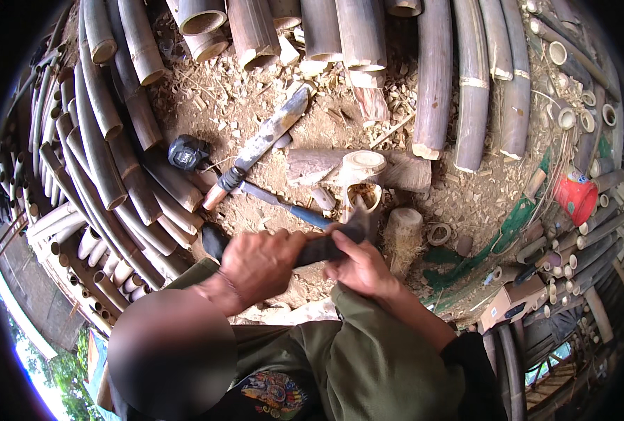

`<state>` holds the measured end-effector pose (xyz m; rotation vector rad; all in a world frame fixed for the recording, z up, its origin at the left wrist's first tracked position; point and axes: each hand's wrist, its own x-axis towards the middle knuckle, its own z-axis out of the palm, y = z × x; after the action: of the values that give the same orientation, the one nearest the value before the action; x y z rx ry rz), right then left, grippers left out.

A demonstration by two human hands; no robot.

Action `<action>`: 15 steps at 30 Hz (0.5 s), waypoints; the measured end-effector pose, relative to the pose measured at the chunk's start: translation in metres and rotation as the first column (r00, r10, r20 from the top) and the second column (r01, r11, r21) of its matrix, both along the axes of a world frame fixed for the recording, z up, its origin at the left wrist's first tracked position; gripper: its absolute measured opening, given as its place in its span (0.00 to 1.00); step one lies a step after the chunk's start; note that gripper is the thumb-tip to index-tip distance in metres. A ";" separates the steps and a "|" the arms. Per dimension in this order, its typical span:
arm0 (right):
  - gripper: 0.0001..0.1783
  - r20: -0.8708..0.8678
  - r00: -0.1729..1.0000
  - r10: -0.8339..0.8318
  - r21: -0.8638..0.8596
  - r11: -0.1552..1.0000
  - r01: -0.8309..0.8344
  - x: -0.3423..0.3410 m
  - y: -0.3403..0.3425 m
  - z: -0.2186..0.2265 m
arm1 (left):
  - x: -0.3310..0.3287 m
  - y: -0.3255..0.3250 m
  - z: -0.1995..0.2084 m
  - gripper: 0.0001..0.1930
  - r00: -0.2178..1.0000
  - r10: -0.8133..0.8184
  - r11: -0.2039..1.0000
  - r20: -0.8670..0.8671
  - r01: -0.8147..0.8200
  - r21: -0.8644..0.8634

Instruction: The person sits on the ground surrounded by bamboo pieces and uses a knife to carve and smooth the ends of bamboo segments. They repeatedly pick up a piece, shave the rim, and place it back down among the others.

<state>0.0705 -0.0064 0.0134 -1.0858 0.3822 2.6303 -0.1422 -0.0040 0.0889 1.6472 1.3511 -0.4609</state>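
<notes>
My left hand (259, 266) is closed, its fist around the near end of a dark knife (313, 252); the handle is hidden inside the fingers. My right hand (361, 265) grips a bamboo tube (374, 219), thumb lying along the dark blade. The blade slants up to the tube's open, pale cut end, where its tip sits at the mouth. Just beyond, a round pale-topped wood block (363, 163) rests against a lying log (410, 170). Left of the tube lies a knife with a blue handle (308, 216), beside a broad machete (273, 128).
A black tape measure (188, 152) lies left of the machete. Bamboo poles (357, 35) line the far side, with more stacked left and right. A short upright stump (403, 231), green netting (498, 245) and a red container (577, 198) are at right. Shavings litter the dirt.
</notes>
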 end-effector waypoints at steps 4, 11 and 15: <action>0.16 -0.134 0.990 -0.046 -0.026 0.999 0.043 -0.006 0.003 -0.004 | -0.025 0.067 0.002 0.13 0.972 -0.219 0.965 0.090 0.230 -0.129; 0.18 0.333 0.899 0.283 0.226 0.902 -0.367 0.007 0.015 0.013 | -0.006 -0.005 -0.037 0.21 0.971 0.112 0.974 0.210 -0.066 -0.216; 0.14 0.510 0.797 0.325 0.364 0.757 -0.542 0.028 0.008 0.035 | 0.031 -0.058 -0.047 0.22 0.876 0.260 0.952 0.406 -0.302 0.044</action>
<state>0.0989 0.0014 0.0483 -1.6398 -0.7047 2.5093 -0.1108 -0.0624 0.0422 1.4921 1.2906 0.1193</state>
